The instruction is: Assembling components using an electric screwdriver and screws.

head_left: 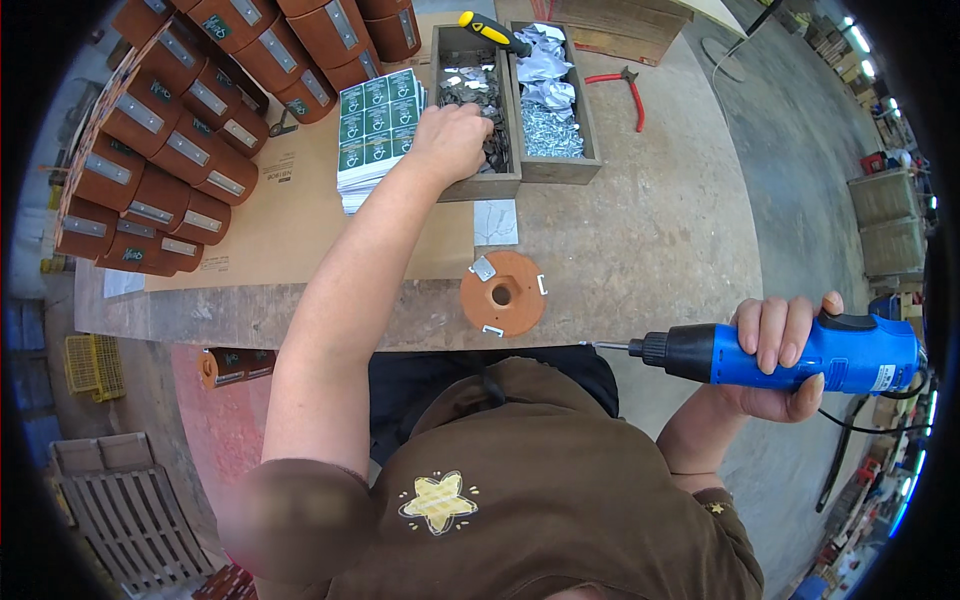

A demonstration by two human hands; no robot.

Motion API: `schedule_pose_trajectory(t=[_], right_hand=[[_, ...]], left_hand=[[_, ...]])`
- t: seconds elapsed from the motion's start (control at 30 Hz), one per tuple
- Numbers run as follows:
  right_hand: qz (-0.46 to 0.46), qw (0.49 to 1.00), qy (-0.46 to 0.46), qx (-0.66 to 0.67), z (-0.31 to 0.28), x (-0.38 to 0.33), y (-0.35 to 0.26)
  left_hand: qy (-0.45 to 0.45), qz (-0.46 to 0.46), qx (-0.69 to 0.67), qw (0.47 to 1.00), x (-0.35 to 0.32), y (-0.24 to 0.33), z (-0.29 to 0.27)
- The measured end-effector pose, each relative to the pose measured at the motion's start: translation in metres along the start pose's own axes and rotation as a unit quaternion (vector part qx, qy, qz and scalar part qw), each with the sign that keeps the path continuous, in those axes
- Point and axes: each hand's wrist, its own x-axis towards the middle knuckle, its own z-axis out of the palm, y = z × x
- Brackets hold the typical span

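My left hand (452, 143) reaches into the left wooden box (492, 186), among small dark metal pieces (470, 92). Its fingers curl together down there, and whatever they pinch is hidden. At the right, my right hand (785, 345) is wrapped round a blue electric screwdriver (850, 352), whose bit points left just off the table's front edge. Between the hands, near that edge, a round terracotta pot (518, 311) stands on end, its face showing a centre hole. Several metal clips (483, 268) sit round its rim.
Beside the left box, another wooden box (588, 170) holds silvery screws (552, 137) and crumpled paper. A yellow-black screwdriver (490, 30) lies across the boxes, with red-handled pliers (638, 98) to the right. Green-and-white label sheets (378, 125) and stacked terracotta pots (165, 150) stand left.
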Motion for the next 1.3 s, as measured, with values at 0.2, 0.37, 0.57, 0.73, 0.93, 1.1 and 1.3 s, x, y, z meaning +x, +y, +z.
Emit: schedule_pose_trajectory(t=[0.2, 0.37, 0.57, 0.73, 0.93, 1.1, 1.3], right_hand=[[-0.009, 1.000, 0.005, -0.008, 0.001, -0.002, -0.006], [-0.006, 1.000, -0.002, -0.009, 0.002, -0.002, -0.007], [0.001, 1.000, -0.005, -0.010, -0.002, -0.001, -0.003], [0.011, 1.000, -0.012, -0.004, 0.003, 0.000, 0.005], [0.027, 0.999, -0.029, -0.006, 0.011, 0.001, 0.012], [0.027, 0.999, -0.025, -0.017, 0.012, 0.001, 0.010], [0.034, 0.999, -0.028, -0.020, 0.014, 0.001, 0.014]], left_hand=[[0.028, 0.019, -0.002, 0.999, -0.006, -0.005, 0.001], [0.194, 0.091, -0.084, 0.973, -0.025, -0.006, -0.006], [0.263, 0.180, -0.236, 0.918, -0.096, 0.039, -0.049], [0.219, 0.199, -0.271, 0.916, -0.143, 0.056, -0.049], [0.197, 0.237, -0.267, 0.913, -0.154, 0.053, -0.036], [0.152, 0.218, -0.268, 0.926, -0.159, 0.054, -0.038], [0.163, 0.103, -0.329, 0.925, -0.166, 0.071, -0.038]])
